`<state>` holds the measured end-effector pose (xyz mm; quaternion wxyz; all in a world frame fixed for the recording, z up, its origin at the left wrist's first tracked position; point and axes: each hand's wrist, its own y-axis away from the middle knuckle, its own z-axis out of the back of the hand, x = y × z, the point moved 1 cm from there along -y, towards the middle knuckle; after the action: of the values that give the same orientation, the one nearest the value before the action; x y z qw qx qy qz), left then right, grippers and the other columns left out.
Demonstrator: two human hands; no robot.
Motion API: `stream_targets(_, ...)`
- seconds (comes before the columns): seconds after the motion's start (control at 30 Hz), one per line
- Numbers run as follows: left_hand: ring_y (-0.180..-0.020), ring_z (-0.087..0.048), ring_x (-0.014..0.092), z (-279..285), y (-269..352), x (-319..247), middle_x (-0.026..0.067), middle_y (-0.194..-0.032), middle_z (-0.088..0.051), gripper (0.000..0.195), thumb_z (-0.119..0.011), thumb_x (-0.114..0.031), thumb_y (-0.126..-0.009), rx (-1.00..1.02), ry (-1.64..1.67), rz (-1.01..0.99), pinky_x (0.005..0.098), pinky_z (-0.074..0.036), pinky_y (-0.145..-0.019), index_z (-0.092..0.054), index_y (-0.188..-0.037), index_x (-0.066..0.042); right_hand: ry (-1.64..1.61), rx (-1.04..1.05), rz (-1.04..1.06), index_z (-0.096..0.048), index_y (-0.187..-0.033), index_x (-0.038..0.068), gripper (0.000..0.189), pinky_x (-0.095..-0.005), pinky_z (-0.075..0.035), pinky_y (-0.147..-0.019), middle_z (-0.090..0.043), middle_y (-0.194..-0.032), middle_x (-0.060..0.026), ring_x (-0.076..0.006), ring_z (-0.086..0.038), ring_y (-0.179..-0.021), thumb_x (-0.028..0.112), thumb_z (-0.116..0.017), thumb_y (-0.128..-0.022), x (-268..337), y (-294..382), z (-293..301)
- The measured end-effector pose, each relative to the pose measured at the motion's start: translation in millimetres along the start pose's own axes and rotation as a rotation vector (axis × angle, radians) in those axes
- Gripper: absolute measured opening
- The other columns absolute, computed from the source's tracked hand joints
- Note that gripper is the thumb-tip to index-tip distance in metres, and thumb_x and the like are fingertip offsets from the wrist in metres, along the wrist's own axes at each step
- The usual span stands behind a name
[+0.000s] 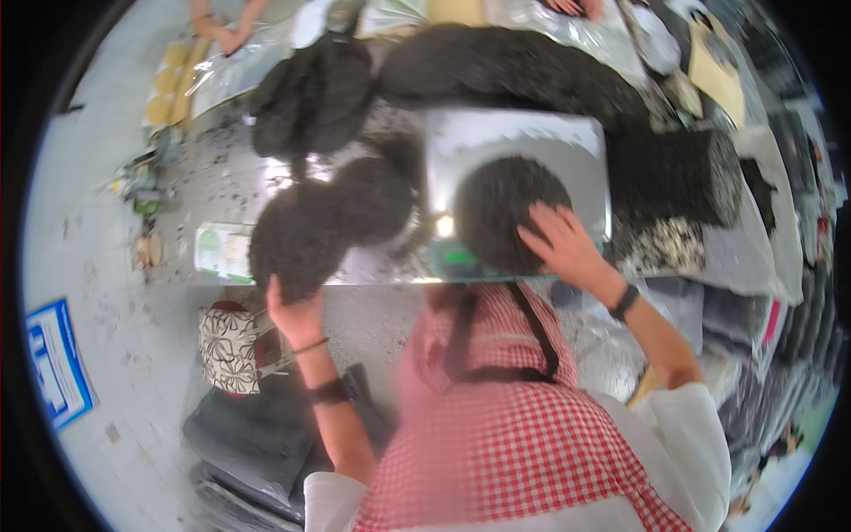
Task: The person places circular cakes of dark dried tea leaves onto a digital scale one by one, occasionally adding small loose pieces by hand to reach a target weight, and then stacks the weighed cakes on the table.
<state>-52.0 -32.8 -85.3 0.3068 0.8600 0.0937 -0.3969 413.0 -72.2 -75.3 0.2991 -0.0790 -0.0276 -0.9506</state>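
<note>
My left hand (296,316) holds a round, dark cake of fibrous material (299,233) by its lower edge, fingers mostly hidden beneath it. It looks like dried seaweed. A second dark cake (372,199) overlaps or adjoins it on the right. On the steel pan (515,133) of a digital scale lies another dark cake (498,213). The fingers of my right hand (565,246) are spread over that cake's right side; whether they grip it I cannot tell. The scale's green-lit display (459,257) is at the front, too blurred to read.
Behind the scale lies a long row of stacked dark cakes (505,66), with another pile (312,100) to its left. A cylindrical dark stack (678,176) stands right. Dark crumbs litter the metal table (219,166). A printed packet (223,253) lies left. Other people's hands (229,33) appear across the table.
</note>
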Motion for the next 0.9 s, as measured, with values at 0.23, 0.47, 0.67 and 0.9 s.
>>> stream_targets(0.23,-0.120,-0.047,0.031,60,6,-33,0.0120,-0.129,-0.053,0.041,-0.055,-0.017,-0.085,-0.137,0.343,-0.009,0.0500,-0.036,-0.100,-0.054,-0.123,-0.003,-1.058,-0.081,-0.301,-0.058,-0.112,0.000,0.031,-0.0298,-0.052,-0.071,-0.065,-0.098,-0.0142,-0.0242,-0.063,-0.087,0.018,-0.061,-0.087,65,-150,46)
stream_targets(0.47,-0.118,-0.049,0.028,53,14,-40,0.0110,-0.125,-0.056,0.032,-0.052,-0.013,-0.089,0.071,0.337,0.028,0.0469,-0.033,-0.105,-0.057,-0.119,-0.002,-0.838,-0.608,-0.348,-0.034,-0.129,-0.011,0.085,-0.0411,-0.039,-0.098,-0.045,-0.126,-0.0311,-0.0407,-0.046,-0.118,0.045,-0.071,-0.077,64,-333,13)
stream_targets(0.67,-0.119,-0.047,0.027,-8,7,1,0.0103,-0.127,-0.054,0.035,-0.050,-0.018,-0.092,0.272,0.238,0.290,0.0422,-0.033,-0.105,-0.053,-0.123,-0.001,-1.459,-0.379,-0.339,-0.038,-0.129,-0.005,0.066,-0.0363,-0.040,-0.098,-0.052,-0.123,-0.0162,-0.0231,-0.050,-0.114,0.027,-0.071,-0.082,123,-233,-2)
stream_targets(0.9,-0.128,-0.037,0.031,-17,-53,66,0.0210,-0.138,-0.036,0.068,-0.062,-0.031,-0.088,0.366,-0.445,0.122,0.0447,-0.036,-0.103,-0.028,-0.140,-0.003,-0.799,-0.949,-0.600,-0.058,-0.110,0.001,0.032,-0.0321,-0.050,-0.082,-0.062,-0.110,-0.0100,-0.0213,-0.060,-0.098,-0.002,-0.062,-0.079,55,-90,62)
